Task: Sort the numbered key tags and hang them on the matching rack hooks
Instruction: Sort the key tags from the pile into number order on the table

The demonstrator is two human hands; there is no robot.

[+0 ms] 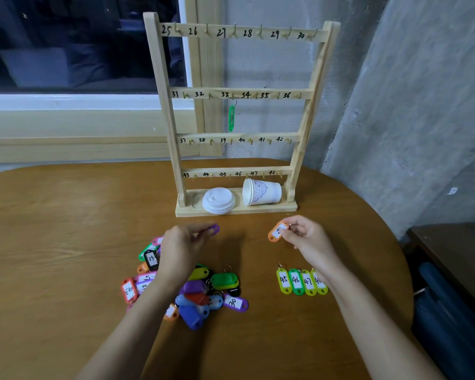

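Observation:
A wooden rack (pixel 170 127) with hooks numbered 25 to 48 stands at the back of the table. One green tag (pixel 231 118) hangs from hook 33. My left hand (pixel 181 248) holds a purple tag (pixel 213 230) above a mixed pile of coloured tags (pixel 200 292). My right hand (pixel 307 237) pinches an orange tag (pixel 276 232) by its ring end. Tags marked 45, 46, 47 and 48 lie in a row (pixel 296 281) under my right wrist.
A stack of white lids (pixel 218 201) and a paper cup on its side (pixel 262 192) rest on the rack's base. The round wooden table (pixel 52 229) meets a window sill at the back and a grey wall at the right.

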